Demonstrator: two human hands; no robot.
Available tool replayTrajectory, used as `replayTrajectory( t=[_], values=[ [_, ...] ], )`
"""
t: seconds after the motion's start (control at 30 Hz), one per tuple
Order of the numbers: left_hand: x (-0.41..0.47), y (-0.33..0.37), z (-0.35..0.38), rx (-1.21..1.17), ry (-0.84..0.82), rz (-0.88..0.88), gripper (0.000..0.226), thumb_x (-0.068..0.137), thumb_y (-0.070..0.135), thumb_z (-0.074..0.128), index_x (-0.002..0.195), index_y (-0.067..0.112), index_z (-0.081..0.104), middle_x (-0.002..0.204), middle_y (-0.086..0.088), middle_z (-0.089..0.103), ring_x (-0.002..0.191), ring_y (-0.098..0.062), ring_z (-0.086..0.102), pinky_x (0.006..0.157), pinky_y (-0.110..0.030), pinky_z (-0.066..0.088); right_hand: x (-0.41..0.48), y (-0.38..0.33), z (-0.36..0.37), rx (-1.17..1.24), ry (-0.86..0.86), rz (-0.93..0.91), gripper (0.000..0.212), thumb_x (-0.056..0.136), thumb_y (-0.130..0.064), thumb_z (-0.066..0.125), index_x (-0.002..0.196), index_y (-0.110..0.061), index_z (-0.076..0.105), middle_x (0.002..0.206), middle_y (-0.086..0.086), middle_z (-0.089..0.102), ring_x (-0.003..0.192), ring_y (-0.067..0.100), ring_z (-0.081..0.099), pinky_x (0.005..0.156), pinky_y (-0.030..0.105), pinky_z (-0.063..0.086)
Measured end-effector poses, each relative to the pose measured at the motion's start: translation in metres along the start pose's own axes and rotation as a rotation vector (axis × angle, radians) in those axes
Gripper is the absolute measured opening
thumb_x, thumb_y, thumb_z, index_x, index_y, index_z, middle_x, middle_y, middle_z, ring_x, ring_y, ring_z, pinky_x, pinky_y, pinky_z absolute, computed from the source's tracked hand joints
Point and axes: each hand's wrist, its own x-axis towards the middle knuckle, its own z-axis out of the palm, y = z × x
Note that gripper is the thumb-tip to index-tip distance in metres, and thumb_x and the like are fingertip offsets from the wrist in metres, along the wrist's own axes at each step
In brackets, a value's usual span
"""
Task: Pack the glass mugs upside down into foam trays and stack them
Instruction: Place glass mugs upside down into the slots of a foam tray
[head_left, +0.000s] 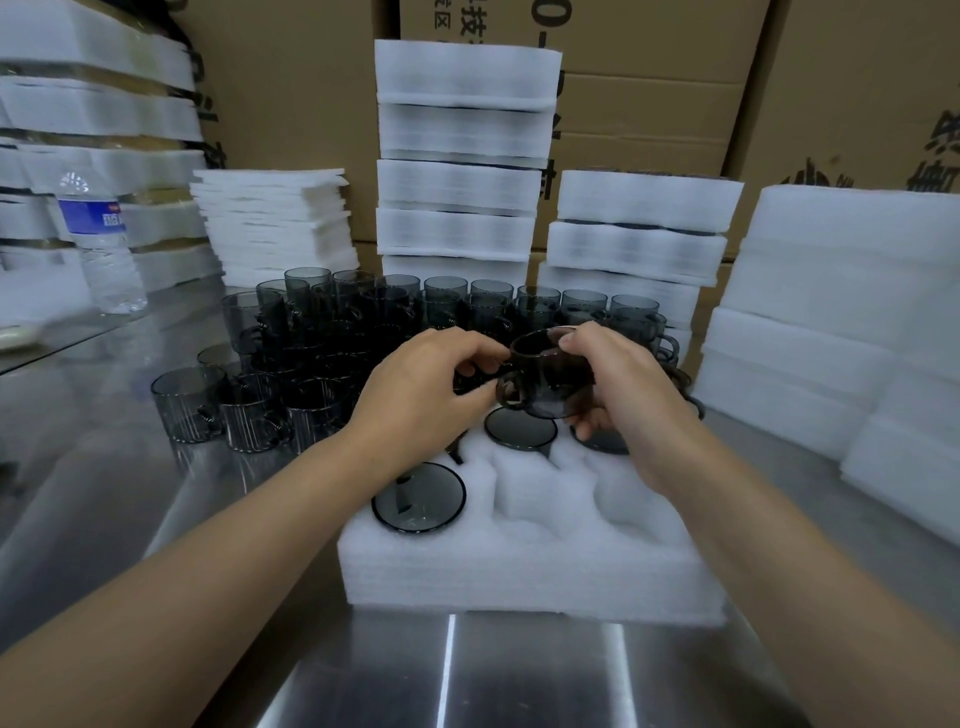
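Note:
A white foam tray (530, 566) lies on the steel table in front of me. Three smoky glass mugs sit upside down in its pockets: one at front left (418, 498), one at back middle (520, 427), one at back right (602, 441), partly hidden by my right hand. Two front pockets show only foam. Above the tray's back row my right hand (618, 384) grips a dark glass mug (550, 374) around its body. My left hand (431, 384) pinches that mug near its handle. Several loose mugs (332, 332) stand crowded behind the tray.
Stacks of filled foam trays (457, 182) rise at the back, with another stack (639, 244) to their right. Foam blocks (831, 322) are piled on the right, foam sheets (275, 223) at back left. A water bottle (101, 244) stands at the left. Cardboard boxes (649, 104) form the back wall.

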Motion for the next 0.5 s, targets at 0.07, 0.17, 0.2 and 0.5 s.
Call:
replayTrajectory(
  t=[0.07,0.17,0.2,0.5],
  values=[
    [0.001,-0.002,0.0,0.002,0.046,-0.042,0.027,0.086,0.011,0.059,0.104,0.03,0.068,0.085,0.026,0.058,0.092,-0.006,0.057,0.082,-0.034,0.051,0.0,0.001,0.001,0.02,0.014,-0.02,0.013,0.084,-0.036,0.057,0.087,-0.026,0.065,0.068,0.0,0.064,0.046,0.011,0.056,0.042,0.024,0.044],
    [0.0,0.001,-0.001,-0.075,0.109,-0.115,0.031,0.082,0.014,0.049,0.099,0.032,0.069,0.084,0.024,0.063,0.088,-0.004,0.059,0.077,-0.03,0.05,-0.001,0.001,0.001,0.038,0.069,-0.059,0.017,0.086,-0.039,0.061,0.095,-0.025,0.064,0.084,-0.002,0.066,0.053,0.011,0.064,0.043,0.02,0.046],
    [0.0,0.003,-0.002,-0.107,0.123,-0.123,0.03,0.079,0.022,0.048,0.097,0.034,0.068,0.084,0.023,0.065,0.085,-0.002,0.06,0.073,-0.028,0.05,0.0,0.001,0.001,0.052,0.096,-0.061,0.019,0.086,-0.041,0.062,0.096,-0.026,0.063,0.09,-0.003,0.066,0.059,0.013,0.068,0.045,0.021,0.048],
    [-0.003,0.005,-0.002,-0.113,0.164,-0.036,0.021,0.083,0.03,0.071,0.103,0.026,0.071,0.07,0.021,0.063,0.066,-0.002,0.059,0.069,-0.029,0.053,-0.003,-0.003,0.0,0.1,0.072,-0.005,0.04,0.081,-0.053,0.066,0.108,-0.024,0.059,0.096,-0.006,0.063,0.046,0.016,0.063,0.044,0.023,0.049]
  ],
)
